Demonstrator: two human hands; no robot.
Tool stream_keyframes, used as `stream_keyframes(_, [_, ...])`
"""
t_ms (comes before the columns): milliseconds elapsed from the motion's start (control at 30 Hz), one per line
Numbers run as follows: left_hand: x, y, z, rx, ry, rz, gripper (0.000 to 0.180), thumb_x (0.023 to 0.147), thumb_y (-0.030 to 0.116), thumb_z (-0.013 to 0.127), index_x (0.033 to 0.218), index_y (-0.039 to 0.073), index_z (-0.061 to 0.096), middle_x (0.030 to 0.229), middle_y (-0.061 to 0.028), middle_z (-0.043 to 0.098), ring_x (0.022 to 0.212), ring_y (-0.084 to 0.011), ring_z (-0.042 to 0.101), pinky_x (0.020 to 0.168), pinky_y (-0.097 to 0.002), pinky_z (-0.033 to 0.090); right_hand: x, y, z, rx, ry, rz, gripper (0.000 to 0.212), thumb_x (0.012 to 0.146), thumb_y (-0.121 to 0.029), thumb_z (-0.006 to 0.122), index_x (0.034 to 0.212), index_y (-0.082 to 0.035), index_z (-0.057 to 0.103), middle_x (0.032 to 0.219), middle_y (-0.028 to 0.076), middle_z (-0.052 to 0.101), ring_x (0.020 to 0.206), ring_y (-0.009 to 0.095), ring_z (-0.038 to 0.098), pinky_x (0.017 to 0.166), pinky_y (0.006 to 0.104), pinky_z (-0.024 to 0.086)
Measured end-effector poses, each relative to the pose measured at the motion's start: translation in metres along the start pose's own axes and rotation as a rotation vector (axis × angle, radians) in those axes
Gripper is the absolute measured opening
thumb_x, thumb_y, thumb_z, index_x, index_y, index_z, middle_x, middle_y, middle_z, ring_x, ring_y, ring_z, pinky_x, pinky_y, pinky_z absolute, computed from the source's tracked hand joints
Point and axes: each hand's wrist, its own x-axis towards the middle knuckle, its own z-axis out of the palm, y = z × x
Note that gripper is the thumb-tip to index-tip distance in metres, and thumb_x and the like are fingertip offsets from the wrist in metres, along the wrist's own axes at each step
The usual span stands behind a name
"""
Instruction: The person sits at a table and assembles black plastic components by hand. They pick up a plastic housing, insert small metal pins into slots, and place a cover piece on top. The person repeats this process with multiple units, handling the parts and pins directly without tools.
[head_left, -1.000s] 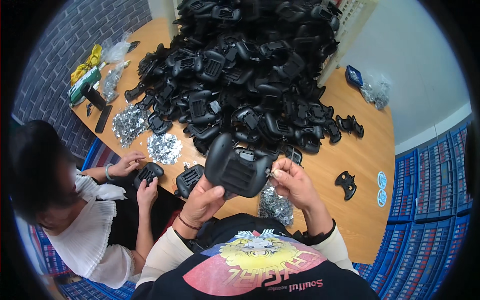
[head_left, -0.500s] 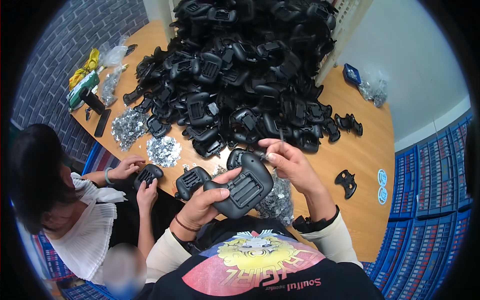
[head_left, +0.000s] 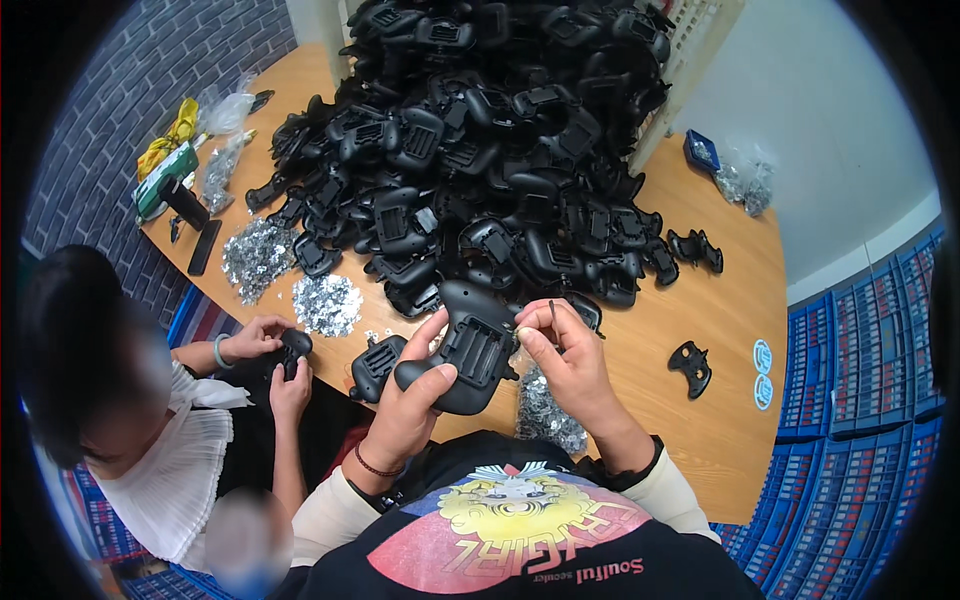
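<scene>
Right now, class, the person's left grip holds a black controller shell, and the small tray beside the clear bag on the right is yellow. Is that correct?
Not quite: the small tray beside the clear bag is blue, as the head view shows. The left grip does hold a black controller shell.

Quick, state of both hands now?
Left hand: closed, holding a black controller shell.
Right hand: curled beside the shell; grip cannot be told.

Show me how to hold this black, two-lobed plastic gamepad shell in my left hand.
I'd grip the shell by its lower left lobe, coming from the near left: that rounded end juts clear of the black slotted compartment.
</scene>
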Motion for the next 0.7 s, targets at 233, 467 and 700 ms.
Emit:
stream_keyframes(233, [-0.003, 0.000, 0.000, -0.035, 0.004, 0.000, 0.065, 0.084, 0.010, 0.048, 0.141, 0.003, 0.020, 0.128, -0.0167, 0.046, 0.112, -0.0213, 0.053, 0.095, -0.0322, 0.044, 0.000, -0.001, 0.007, -0.025, -0.001, 0.003, 0.014, 0.087, -0.012, 0.058, 0.091, 0.002, 0.056, 0.090, 0.006, 0.054, 0.074, 0.013, 0.055, 0.064, 0.0254, 0.044])
stream_keyframes(467, [-0.005, 0.000, 0.003, -0.032, 0.013, 0.011, 0.064, 0.084, 0.009, 0.048, 0.141, 0.002, 0.020, 0.127, -0.0163, 0.046, 0.112, -0.0207, 0.053, 0.095, -0.0322, 0.043, -0.001, -0.002, 0.009, -0.110, 0.009, -0.027, 0.012, 0.086, -0.009, 0.058, 0.090, 0.002, 0.056, 0.093, 0.008, 0.053, 0.073, 0.013, 0.054, 0.063, 0.0249, 0.044])
stream_keyframes(700, [-0.005, 0.000, 0.003, -0.020, 0.019, 0.016, 0.064, 0.084, 0.008, 0.049, 0.141, 0.001, 0.021, 0.126, -0.0159, 0.046, 0.111, -0.0195, 0.052, 0.094, -0.0316, 0.043, -0.003, -0.008, 0.014, -0.235, 0.046, -0.089, 0.010, 0.084, -0.005, 0.059, 0.089, 0.002, 0.054, 0.094, 0.010, 0.053, 0.067, 0.015, 0.055, 0.058, 0.0266, 0.045])
